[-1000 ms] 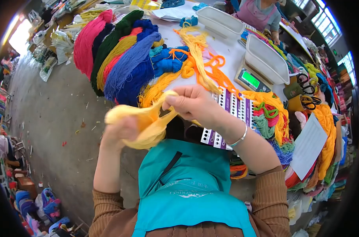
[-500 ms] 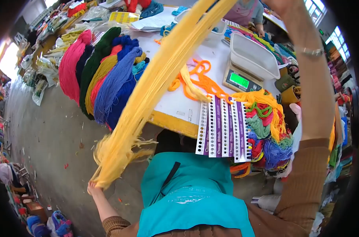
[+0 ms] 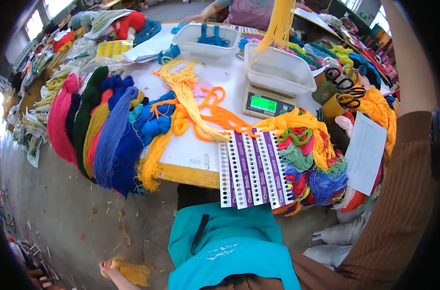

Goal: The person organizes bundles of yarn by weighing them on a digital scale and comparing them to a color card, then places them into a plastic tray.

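Note:
Low at the left, my left hand (image 3: 109,270) is closed on a hank of yellow thread (image 3: 135,273), which hangs blurred above the floor. My right hand is out of view past the top edge; only its raised forearm (image 3: 416,77) shows. Another length of yellow thread (image 3: 279,24) hangs from the top edge over a white plastic tray (image 3: 283,72); what holds it is hidden. That tray rests on a digital scale (image 3: 266,104) with a lit green display. Pale yellow thread (image 3: 188,99) and orange thread (image 3: 220,113) lead to punched purple-and-white cards (image 3: 251,169) at the table's front edge.
Hanks of coloured thread (image 3: 104,135) drape over the table's left edge. Multicoloured threads (image 3: 312,159) hang beside the cards. Scissors (image 3: 348,96) stand in holders at right, near a printed sheet (image 3: 366,152). Across the table, another person (image 3: 249,12) reaches near a second tray (image 3: 208,46).
The long yellow hank no longer stretches between both hands across the view. My left hand has moved down with yellow thread in it; my right hand has left the view.

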### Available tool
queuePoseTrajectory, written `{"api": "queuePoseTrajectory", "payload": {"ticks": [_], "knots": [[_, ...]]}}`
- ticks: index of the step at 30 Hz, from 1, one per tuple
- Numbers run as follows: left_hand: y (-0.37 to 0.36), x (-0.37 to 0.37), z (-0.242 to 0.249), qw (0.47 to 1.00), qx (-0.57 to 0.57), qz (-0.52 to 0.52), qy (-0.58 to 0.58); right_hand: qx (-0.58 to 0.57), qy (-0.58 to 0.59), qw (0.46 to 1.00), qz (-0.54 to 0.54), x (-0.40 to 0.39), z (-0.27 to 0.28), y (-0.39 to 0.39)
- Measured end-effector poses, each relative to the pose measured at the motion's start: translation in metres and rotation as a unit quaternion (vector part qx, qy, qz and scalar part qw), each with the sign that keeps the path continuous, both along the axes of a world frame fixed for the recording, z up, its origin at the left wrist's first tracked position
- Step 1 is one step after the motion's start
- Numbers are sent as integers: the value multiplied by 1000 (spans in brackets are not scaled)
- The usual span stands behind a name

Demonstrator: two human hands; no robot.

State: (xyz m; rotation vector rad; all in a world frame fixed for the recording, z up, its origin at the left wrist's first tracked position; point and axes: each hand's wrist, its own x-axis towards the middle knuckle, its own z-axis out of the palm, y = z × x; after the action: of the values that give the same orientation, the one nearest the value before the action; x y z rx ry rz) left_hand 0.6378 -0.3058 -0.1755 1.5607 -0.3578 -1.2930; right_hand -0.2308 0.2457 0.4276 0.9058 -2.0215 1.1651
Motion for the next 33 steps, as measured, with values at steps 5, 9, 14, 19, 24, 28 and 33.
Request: {"api": "queuePoseTrajectory", "payload": {"ticks": [5, 9, 14, 19, 24, 28, 33], "knots": [[24, -19, 36, 999, -15, 41, 32, 135, 135, 976, -108, -31, -3, 20], [8, 2, 25, 998, -42, 8, 47, 237, 228, 926, -185, -50, -20, 28], [20, -31, 19, 997, 3, 13, 77, 357, 332, 829, -275, -113, -46, 67], [38, -94, 8, 981, 30, -98, 163, 420, -262, 836, -235, -26, -206, 60], [69, -169, 27, 921, 76, -216, 317, 396, 13, 874, -281, 43, -289, 74], [95, -221, 50, 890, 72, -292, 342, 364, 20, 903, -228, 93, -306, 81], [117, -259, 67, 845, 40, -391, 362, 311, 12, 924, -222, 135, -308, 88]]}}
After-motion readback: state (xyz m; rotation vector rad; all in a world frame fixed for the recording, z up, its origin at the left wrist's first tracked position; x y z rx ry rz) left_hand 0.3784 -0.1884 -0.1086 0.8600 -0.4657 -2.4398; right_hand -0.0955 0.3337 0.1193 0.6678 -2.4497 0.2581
